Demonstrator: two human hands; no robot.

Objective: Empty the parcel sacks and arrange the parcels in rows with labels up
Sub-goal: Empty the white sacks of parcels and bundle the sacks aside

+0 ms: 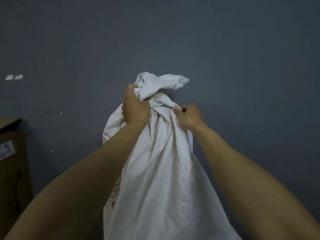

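Sack (161,170) stood tied; left hand (136,108) gripped its knotted neck while right hand (188,116) pinched cloth beside it, likely to untie.

One sack (161,170), one cardboard box (12,170), two hands.

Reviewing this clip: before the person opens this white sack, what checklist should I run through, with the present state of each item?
1. Left hand grips the bunched neck of the sack: ok.
2. Right hand pinches the fabric just below the neck: ok.
3. Neck opened for emptying: not ok, it is gathered shut.
4. Cardboard box stands apart from the sack, off to the left: ok.
5. Grey floor shows bare beyond the sack for laying rows: ok.
6. Parcels and their labels: cannot tell, the sack hides them.
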